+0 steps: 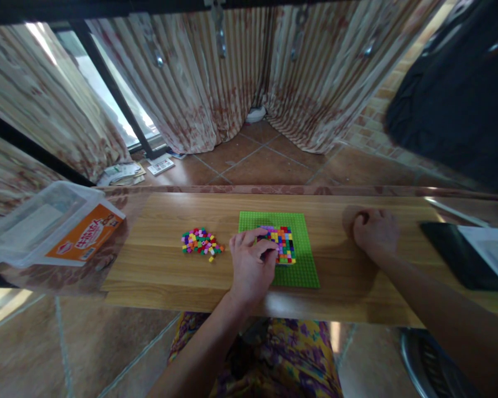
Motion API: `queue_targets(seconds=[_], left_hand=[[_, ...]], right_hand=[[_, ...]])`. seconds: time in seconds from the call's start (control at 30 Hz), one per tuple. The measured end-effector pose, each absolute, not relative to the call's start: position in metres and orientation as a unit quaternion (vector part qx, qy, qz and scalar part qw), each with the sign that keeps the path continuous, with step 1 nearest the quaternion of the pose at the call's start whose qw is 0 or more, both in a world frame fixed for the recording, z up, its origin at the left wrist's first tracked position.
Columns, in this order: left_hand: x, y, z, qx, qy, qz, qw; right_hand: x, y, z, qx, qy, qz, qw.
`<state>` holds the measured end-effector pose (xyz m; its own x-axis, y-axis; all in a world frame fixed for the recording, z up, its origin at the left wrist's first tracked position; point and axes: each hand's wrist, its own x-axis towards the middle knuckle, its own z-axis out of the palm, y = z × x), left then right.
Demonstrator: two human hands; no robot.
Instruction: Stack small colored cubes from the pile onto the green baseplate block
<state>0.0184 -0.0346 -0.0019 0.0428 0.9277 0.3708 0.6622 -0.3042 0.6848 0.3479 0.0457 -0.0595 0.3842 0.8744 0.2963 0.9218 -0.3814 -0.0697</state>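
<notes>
A green studded baseplate (305, 257) lies on the wooden bench, bearing a low block of small multicoloured toy bricks (285, 243) set in tight rows. My left hand (251, 262) reaches over the left part of this block, thumb and index finger pinched together at its surface. Whatever sits between those fingertips is too small and covered to make out, and the hand hides the block's left side. To the left is a loose pile of small toy bricks (200, 241). My right hand (375, 232) rests on the bench right of the baseplate, fingers curled in, apparently holding nothing.
At the far left stands a clear plastic box (37, 226) with an orange label. A black flat item (460, 254) and white paper (489, 249) lie at the bench's right end. Striped curtains (216, 83) hang beyond the bench, with papers (122, 174) on the floor.
</notes>
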Motion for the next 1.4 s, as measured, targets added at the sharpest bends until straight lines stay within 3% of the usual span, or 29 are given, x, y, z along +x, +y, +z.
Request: queue_targets(seconds=[0.33,0.73,1.4], left_hand=[[0.020,-0.034,-0.002,0.698,0.573,0.396,0.166],[0.019,-0.049,-0.008,0.754,0.538,0.368,0.078],[0.023,-0.062,-0.017,0.780,0.537,0.321,0.026]], right_hand=[[0.348,0.046,-0.059,-0.823,-0.548,-0.101,0.110],[0.350,0.046,-0.062,-0.822,-0.548,-0.110,0.105],[0.349,0.042,-0.059,-0.824,-0.552,-0.109,0.073]])
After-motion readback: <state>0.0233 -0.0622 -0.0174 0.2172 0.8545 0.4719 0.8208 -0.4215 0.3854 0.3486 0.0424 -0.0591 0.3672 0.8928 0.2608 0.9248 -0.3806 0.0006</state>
